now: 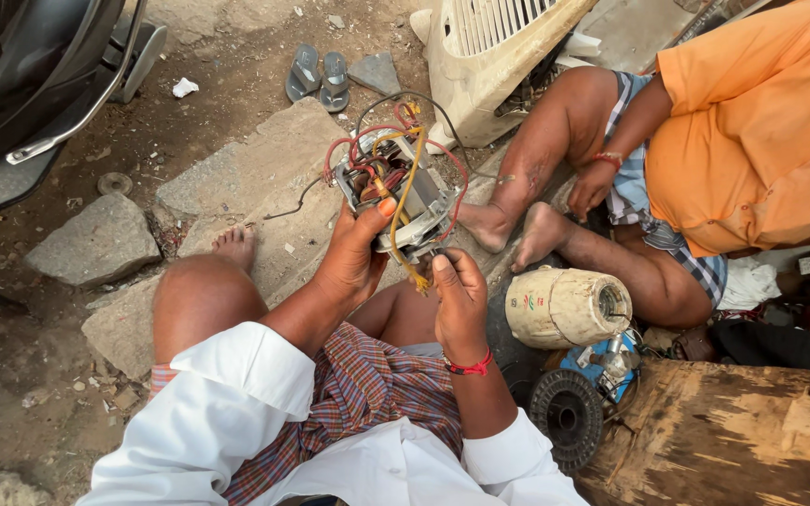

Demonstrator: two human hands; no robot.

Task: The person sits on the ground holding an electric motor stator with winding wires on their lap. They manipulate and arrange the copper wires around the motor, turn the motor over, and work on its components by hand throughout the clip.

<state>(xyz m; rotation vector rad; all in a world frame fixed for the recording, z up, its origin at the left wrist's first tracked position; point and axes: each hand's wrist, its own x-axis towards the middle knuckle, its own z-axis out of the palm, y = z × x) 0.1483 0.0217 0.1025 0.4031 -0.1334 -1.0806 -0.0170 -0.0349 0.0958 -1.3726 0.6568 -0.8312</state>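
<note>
I hold a small electric motor [403, 192] with a square metal core and red, yellow and black wires up in front of my knees. My left hand [353, 255] grips its lower left side, thumb pressed on the top by a yellow wire. My right hand [458, 298] holds the bottom right corner, fingers pinching near the yellow wire's end. A red thread circles my right wrist. My sleeves are white and my wrap is checked.
Another person in an orange shirt [752, 131] sits at right, bare feet [517, 230] near the motor. A cream cylindrical housing [566, 307], a black spool [566, 412] and a wooden block [733, 440] lie at lower right. Stone slabs [96, 242], sandals [319, 77], a white fan casing [489, 47] and a scooter [30, 75] surround me.
</note>
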